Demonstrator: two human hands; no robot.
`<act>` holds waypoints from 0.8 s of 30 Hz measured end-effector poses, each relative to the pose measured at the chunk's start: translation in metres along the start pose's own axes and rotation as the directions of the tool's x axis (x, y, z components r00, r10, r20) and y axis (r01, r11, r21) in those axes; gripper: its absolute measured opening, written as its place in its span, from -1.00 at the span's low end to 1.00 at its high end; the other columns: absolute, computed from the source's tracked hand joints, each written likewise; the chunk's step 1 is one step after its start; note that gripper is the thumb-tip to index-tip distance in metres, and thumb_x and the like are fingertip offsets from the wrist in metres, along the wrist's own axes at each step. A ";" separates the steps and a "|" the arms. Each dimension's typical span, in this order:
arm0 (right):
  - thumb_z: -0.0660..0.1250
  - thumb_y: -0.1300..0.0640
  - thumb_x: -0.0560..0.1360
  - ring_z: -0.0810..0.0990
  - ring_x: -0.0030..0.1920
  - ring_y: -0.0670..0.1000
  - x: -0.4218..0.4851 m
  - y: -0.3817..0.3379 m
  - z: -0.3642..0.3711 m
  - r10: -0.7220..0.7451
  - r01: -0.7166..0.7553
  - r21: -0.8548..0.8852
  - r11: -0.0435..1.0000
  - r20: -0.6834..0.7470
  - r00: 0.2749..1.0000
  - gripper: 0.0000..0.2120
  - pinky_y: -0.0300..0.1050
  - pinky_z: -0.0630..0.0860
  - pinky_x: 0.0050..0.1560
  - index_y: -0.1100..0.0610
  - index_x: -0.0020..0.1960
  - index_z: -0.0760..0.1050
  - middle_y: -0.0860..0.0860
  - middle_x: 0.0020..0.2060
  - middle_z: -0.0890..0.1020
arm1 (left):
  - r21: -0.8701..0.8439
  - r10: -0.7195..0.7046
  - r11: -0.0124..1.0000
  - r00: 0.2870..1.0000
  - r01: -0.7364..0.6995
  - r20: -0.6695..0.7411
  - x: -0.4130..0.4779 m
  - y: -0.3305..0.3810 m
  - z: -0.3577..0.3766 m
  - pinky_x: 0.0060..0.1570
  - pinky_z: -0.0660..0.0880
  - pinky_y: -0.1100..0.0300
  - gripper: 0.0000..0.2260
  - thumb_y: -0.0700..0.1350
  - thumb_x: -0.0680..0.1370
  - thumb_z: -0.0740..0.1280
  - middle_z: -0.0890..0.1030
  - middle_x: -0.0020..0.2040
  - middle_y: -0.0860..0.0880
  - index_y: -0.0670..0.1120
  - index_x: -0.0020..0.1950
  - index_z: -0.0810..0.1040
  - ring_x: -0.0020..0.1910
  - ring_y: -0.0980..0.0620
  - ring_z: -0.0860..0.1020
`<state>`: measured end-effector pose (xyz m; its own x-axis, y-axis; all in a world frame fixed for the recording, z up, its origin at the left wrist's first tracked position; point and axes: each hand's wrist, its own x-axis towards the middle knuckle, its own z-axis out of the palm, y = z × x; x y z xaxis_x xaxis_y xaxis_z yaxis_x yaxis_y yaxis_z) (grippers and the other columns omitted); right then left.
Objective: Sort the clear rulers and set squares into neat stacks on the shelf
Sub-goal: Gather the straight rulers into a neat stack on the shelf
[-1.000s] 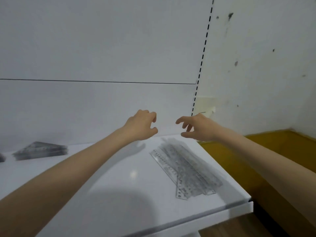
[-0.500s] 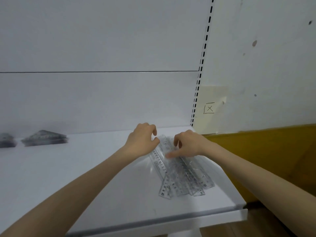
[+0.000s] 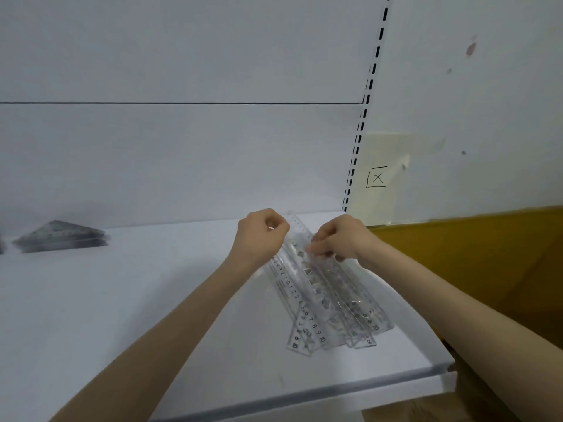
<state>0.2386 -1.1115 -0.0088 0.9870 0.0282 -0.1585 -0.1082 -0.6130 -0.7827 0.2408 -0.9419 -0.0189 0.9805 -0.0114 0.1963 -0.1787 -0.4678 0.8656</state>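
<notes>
A loose pile of clear rulers lies fanned on the right part of the white shelf. My left hand has curled fingers at the pile's far left end, and my right hand pinches the rulers at their far end. Both hands hide the upper ends of the rulers. A stack of clear set squares sits far left on the shelf, near the back panel.
The shelf's front edge and right corner lie close to the rulers' near ends. A slotted upright marks the shelf's right side. Beyond it are a white wall with a taped note and a mustard-yellow surface.
Both hands came down from above the shelf onto the far end of the ruler pile and closed on it. The view has shifted a little closer.
</notes>
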 end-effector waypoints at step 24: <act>0.38 -0.12 0.46 0.61 -0.24 -0.10 0.018 -0.002 -0.009 -0.278 0.276 -0.040 0.960 -0.142 0.950 -0.71 -0.24 0.52 -0.26 0.11 -0.03 0.59 -0.04 -0.21 0.67 | -0.644 -0.099 0.676 0.910 0.359 0.403 -0.009 0.001 0.004 -0.36 0.48 0.14 -0.88 -0.19 0.58 0.19 0.52 -0.31 -0.17 -0.18 0.02 0.49 -0.41 -0.07 0.47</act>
<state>0.2582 -1.1173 -0.0049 0.9846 0.0851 0.1530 0.1728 -0.6126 -0.7713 0.2322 -0.9457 -0.0211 0.9429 -0.3199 -0.0926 0.1780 0.2492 0.9519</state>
